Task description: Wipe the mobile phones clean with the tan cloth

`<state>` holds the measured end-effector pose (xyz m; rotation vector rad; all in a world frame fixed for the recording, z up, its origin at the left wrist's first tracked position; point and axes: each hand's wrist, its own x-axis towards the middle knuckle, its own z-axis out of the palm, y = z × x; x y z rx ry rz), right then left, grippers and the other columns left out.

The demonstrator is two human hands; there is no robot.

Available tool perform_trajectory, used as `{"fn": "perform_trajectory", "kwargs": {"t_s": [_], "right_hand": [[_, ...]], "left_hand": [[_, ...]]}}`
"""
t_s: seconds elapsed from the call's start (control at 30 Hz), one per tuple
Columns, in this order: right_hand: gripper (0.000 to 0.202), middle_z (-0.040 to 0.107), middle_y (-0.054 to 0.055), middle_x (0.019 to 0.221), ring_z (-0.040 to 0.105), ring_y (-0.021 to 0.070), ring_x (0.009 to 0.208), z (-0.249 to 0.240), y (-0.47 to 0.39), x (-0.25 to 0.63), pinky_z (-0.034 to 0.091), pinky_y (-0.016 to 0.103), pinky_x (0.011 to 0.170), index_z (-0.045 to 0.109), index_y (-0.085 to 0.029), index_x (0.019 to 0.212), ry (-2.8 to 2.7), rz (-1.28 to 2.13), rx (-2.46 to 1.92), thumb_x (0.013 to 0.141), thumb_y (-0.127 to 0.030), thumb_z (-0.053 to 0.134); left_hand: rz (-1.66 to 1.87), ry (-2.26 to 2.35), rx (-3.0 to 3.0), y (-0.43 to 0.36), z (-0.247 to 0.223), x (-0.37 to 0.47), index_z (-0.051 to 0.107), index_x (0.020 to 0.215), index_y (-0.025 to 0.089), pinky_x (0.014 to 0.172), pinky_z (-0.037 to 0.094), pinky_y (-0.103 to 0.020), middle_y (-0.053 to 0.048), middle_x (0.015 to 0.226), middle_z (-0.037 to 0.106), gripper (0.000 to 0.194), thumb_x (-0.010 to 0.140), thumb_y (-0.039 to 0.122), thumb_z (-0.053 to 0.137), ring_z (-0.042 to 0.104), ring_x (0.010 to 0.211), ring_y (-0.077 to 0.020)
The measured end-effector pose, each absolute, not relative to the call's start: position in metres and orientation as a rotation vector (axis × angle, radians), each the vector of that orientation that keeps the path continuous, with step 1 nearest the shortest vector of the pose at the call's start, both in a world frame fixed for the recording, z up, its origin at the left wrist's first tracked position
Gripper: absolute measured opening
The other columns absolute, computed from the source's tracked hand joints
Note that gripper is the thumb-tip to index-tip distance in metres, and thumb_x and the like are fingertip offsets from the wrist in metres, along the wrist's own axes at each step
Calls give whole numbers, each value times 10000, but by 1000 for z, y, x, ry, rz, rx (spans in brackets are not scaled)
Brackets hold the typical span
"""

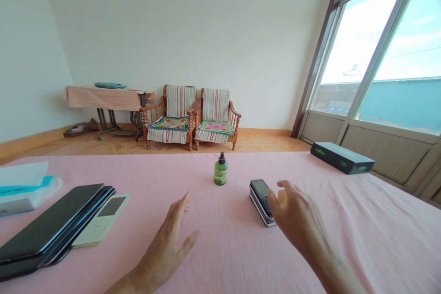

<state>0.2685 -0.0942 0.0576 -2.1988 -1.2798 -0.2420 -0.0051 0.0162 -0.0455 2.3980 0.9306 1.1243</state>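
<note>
Bottle as reference: the green bottle (220,173) stands upright on the pink cloth (220,262), and the phone stack (257,203) is right of it, nearer us, keypad phone (260,187) on top. Our right hand (296,211) is farther right of the bottle, fingers bent, thumb apart, not closed on anything we can see; the thumb overlaps the stack's edge in view, but we can't tell if it's touching. Our left hand (164,245) is left of the bottle and nearer us, fingers extended, empty. Main risk, as we read it: the stack shearing. We see nothing binding the pieces, so a one-sided thumb push would likely slide the keypad phone off the rest. A pinch too high would probably leave the lower ones behind; their faces look slick. Second: the cloth is creased right of the bottle, so dragging a fingertip could bunch it and rock the bottle, which looks easy to tip. Third: a wide left-arm swing could nudge the pale device (101,223), well left of the bottle, since it lies loose against the dark laptops (51,220).
</note>
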Motion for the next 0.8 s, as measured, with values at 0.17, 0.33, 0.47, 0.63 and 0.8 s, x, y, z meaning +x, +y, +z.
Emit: {"fn": "perform_trajectory", "kwargs": {"t_s": [0.17, 0.33, 0.47, 0.63, 0.8], "right_hand": [[169, 550, -16, 535, 574, 156, 520, 51, -82, 234, 362, 237, 489, 491, -220, 681, -1448, 266, -1810, 800, -221, 371], [146, 510, -36, 538, 552, 144, 470, 11, -57, 194, 374, 237, 460, 503, -210, 691, -1503, 630, -1595, 786, -249, 399], [256, 506, -39, 559, 557, 152, 468, -22, -45, 175, 422, 252, 450, 573, -191, 804, -1267, 959, -1334, 799, -436, 499], [360, 505, -33, 539, 515, 141, 448, -41, -46, 170, 412, 250, 431, 604, -213, 840, -1013, 1015, -1240, 743, -560, 610], [397, 509, -30, 509, 491, 135, 439, -41, -51, 169, 371, 235, 404, 601, -205, 847, -981, 1040, -1257, 738, -586, 619]], "left_hand": [[1095, 882, 2318, 12, -40, -4, 233, 1458, 325, 974, 482, -514, -110, 1329, 471, 660, 889, 209, 545, 554, 1160, -278], [1040, 965, 2294, 7, -32, -7, 317, 1425, 224, 930, 511, -452, -137, 1279, 513, 659, 831, 164, 594, 585, 1097, -253], [986, 1097, 2337, 2, -22, -31, 448, 1338, 191, 875, 538, -376, -108, 1163, 601, 654, 726, 120, 666, 621, 997, -227], [951, 1364, 2394, -2, -2, -81, 543, 1226, 188, 850, 531, -328, -60, 1028, 660, 480, 760, 97, 619, 642, 914, -197], [799, 1744, 2456, 6, 9, -114, 586, 1137, 165, 907, 497, -380, -80, 1037, 642, 316, 836, 74, 556, 617, 1001, -233]]}}
